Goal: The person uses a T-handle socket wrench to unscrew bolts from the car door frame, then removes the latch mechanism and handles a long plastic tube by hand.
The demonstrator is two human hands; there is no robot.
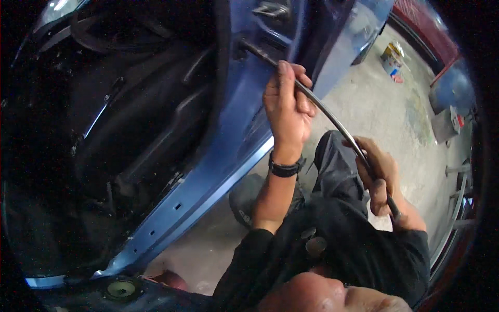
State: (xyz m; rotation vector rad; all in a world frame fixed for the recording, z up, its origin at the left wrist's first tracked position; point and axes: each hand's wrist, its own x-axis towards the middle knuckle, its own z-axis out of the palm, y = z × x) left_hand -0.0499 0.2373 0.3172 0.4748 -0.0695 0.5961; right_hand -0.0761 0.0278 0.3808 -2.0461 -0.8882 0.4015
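A long, thin metal bar [332, 118] runs slantwise from the blue car body down to the right. Its upper end meets a dark spot in the blue door pillar [244, 93]; whether it goes into a hole there I cannot tell. My left hand [288, 104], with a black watch on the wrist, is closed around the bar a little below that end. Lower down, my right hand [378, 174] grips the bar near its dark butt end, which sticks out past the palm. Just above the bar's tip, a metal striker [271, 9] sits on the pillar.
The dark car interior [145, 130] fills the left side, edged by the blue sill [176, 208]. A blue panel [343, 47] stands right of the pillar. On the concrete floor [374, 99] are a can [393, 58] and a grey box [446, 125]. A red vehicle [431, 31] is beyond.
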